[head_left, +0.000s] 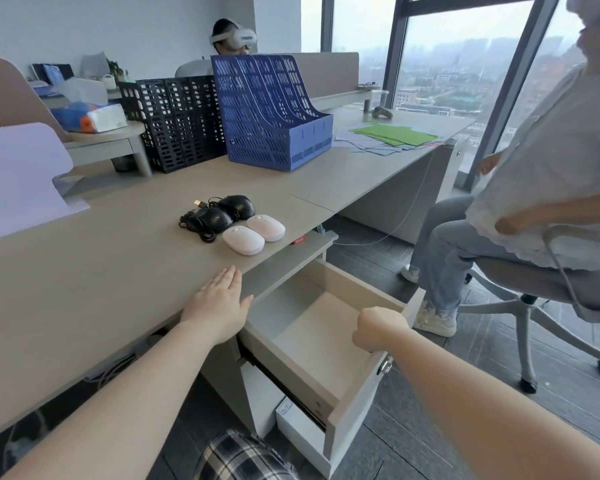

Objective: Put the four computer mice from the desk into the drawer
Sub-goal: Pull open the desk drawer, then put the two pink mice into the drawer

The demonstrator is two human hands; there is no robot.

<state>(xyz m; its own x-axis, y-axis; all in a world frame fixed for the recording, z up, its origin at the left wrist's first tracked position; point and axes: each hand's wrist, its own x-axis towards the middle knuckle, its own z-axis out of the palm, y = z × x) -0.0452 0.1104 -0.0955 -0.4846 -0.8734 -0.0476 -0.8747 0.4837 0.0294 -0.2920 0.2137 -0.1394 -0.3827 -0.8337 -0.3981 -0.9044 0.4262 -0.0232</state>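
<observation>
Near the desk's front edge lie two white wireless mice, one nearer (243,239) and one farther right (266,227). Behind them sit two black wired mice, one on the left (212,218) and one at the back (237,205), their cables tangled beside them. Below the desk the drawer (352,407) stands pulled out, nothing inside it. My left hand (219,304) rests flat on the desk (101,258) edge, fingers apart, short of the mice. My right hand (378,329) is closed over the top of the drawer's front panel.
A blue file rack (274,112) and a black one (174,123) stand at the back of the desk. Green and grey papers (392,135) lie far right. A seated person on a swivel chair (520,292) is close on the right. Another person sits behind the racks.
</observation>
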